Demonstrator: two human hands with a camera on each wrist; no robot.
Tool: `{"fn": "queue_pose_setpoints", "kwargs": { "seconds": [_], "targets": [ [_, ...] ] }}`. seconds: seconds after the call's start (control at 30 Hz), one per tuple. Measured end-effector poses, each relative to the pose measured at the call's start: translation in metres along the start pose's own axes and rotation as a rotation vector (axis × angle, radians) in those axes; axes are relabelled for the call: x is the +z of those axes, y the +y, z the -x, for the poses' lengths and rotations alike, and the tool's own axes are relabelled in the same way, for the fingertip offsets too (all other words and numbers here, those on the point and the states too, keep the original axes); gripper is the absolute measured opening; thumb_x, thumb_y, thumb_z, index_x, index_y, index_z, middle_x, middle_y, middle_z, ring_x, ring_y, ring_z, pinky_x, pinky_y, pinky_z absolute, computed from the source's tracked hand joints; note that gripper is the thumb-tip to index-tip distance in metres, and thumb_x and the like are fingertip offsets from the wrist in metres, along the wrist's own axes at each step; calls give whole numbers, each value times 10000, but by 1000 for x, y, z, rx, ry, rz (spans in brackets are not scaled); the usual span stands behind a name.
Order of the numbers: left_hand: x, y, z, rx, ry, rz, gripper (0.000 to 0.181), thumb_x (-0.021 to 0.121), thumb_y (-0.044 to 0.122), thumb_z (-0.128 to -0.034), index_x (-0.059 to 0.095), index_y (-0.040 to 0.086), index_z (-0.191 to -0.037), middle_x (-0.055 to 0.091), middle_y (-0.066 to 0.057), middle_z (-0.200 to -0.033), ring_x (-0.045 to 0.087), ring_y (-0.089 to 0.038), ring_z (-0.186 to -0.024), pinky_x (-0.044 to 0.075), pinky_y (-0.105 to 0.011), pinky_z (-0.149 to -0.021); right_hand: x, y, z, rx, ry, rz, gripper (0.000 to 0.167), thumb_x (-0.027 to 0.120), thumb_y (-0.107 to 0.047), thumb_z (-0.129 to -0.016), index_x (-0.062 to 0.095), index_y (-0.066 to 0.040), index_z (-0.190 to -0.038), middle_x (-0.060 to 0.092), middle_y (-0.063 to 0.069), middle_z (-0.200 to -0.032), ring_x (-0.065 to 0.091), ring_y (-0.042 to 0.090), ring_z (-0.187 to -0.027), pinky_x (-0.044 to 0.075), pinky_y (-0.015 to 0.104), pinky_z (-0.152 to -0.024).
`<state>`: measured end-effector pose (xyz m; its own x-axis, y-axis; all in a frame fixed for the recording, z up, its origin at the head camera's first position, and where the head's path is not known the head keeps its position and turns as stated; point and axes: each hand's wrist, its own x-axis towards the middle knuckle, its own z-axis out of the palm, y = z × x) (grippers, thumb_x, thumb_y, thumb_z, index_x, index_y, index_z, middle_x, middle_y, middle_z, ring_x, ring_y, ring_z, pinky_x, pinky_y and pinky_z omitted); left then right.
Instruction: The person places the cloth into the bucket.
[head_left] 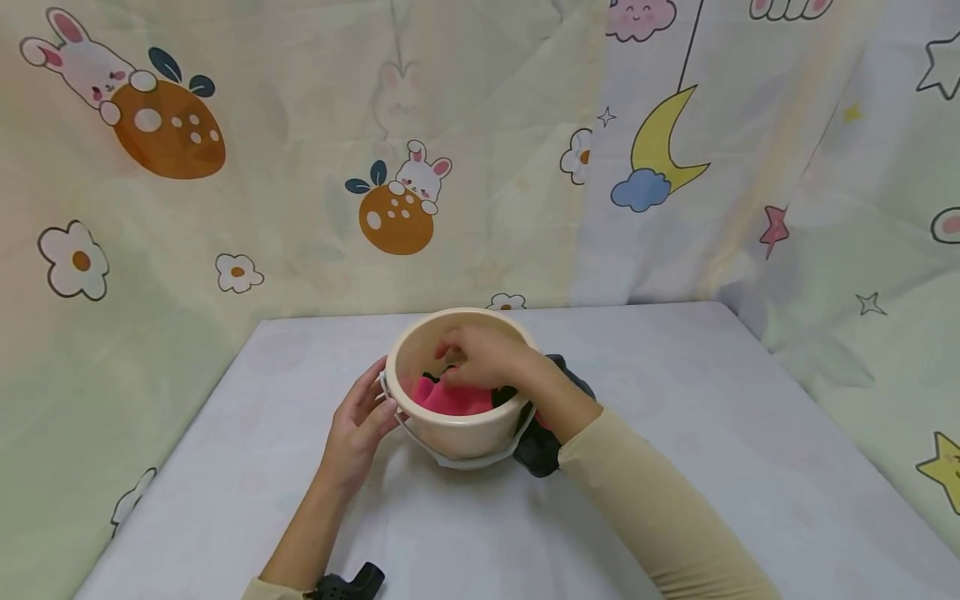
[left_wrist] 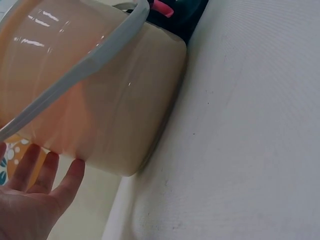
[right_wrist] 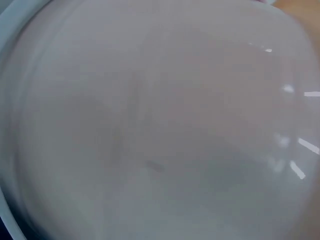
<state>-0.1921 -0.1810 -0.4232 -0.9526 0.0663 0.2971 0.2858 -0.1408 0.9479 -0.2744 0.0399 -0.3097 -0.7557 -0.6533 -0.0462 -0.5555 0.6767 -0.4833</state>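
A cream bucket (head_left: 450,435) with a pale handle (left_wrist: 95,61) stands on the table. My left hand (head_left: 360,429) is spread against its left side, the thumb near the rim; in the left wrist view its fingertips (left_wrist: 76,170) touch the outer wall. My right hand (head_left: 483,354) reaches over the rim into the bucket, fingers loosely bent, with a gap between thumb and forefinger. Below it lies a bright pink and black thing (head_left: 453,402), soft-looking, its kind unclear. The right wrist view shows only the bucket's outer wall (right_wrist: 160,115) up close.
Black shapes with a bit of pink (head_left: 572,375) show right of the bucket, partly hidden by my right forearm. The white table (head_left: 247,467) meets a patterned cloth backdrop (head_left: 315,167) at its back. A black wrist device (head_left: 348,583) sits at my left cuff.
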Motion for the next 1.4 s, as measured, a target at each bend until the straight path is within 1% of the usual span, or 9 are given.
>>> {"fn": "queue_pose_setpoints", "kwargs": {
  "seconds": [0.23,0.33,0.5,0.6,0.73,1.03,1.17,1.3,1.4],
  "targets": [
    [1,1,0,-7,-5,3,594,532,69,-1033,376,153,-1600,472,-146,-1534,559,-280,-1302,591,-313,-975,-4,-4,8,-7,63,-4,347,714,-204,-927,721,-144,-1268,715,50,-1264,643,229,-1171,579,399,-960],
    [2,1,0,-5,-4,5,594,532,67,-1032,376,147,-1600,484,-142,-1519,563,-276,-1292,592,-311,-971,-3,-3,10,-21,96,-14,363,704,-202,-934,710,-143,-1292,705,49,-1285,638,234,-1189,575,406,-977],
    [1,1,1,-14,-3,-1,595,536,82,-1033,375,154,-1602,484,-129,-1519,556,-278,-1300,591,-310,-972,-3,-3,17,-27,188,-69,334,671,-196,-962,700,-150,-1291,671,16,-1297,609,228,-1204,557,410,-1008],
    [2,0,1,-5,-6,-1,589,530,76,-1034,377,142,-1599,489,-151,-1499,563,-280,-1291,591,-313,-973,-7,-3,24,-37,230,-111,324,662,-202,-966,703,-148,-1283,661,12,-1290,604,245,-1203,560,414,-1000],
    [3,0,1,-1,1,5,583,525,59,-1032,384,133,-1593,497,-159,-1480,571,-282,-1287,593,-318,-971,-13,-3,29,-64,258,-127,328,687,-227,-960,707,-147,-1278,668,22,-1288,596,239,-1191,561,427,-988],
    [2,0,2,12,4,9,588,528,46,-1028,388,128,-1592,517,-158,-1462,597,-272,-1244,599,-318,-958,-22,3,42,-109,337,-208,302,720,-205,-961,714,-133,-1254,672,46,-1289,578,318,-1236,544,487,-1011],
    [1,0,2,16,-8,2,590,524,48,-1032,375,122,-1599,513,-158,-1463,591,-268,-1243,598,-321,-962,-26,6,46,-125,365,-218,286,712,-179,-961,719,-121,-1240,677,56,-1281,583,316,-1217,561,476,-977],
    [1,1,2,9,-3,-4,589,531,59,-1034,382,141,-1598,501,-143,-1491,571,-270,-1277,595,-315,-968,-31,7,52,-138,393,-244,288,701,-184,-961,718,-130,-1243,673,42,-1287,589,286,-1197,577,444,-935],
    [2,2,1,-2,3,-8,587,535,65,-1035,387,153,-1595,484,-128,-1521,555,-270,-1313,593,-306,-967,-34,8,57,-144,413,-269,302,691,-195,-967,710,-125,-1260,669,52,-1301,588,306,-1214,581,443,-934]
  ]
}}
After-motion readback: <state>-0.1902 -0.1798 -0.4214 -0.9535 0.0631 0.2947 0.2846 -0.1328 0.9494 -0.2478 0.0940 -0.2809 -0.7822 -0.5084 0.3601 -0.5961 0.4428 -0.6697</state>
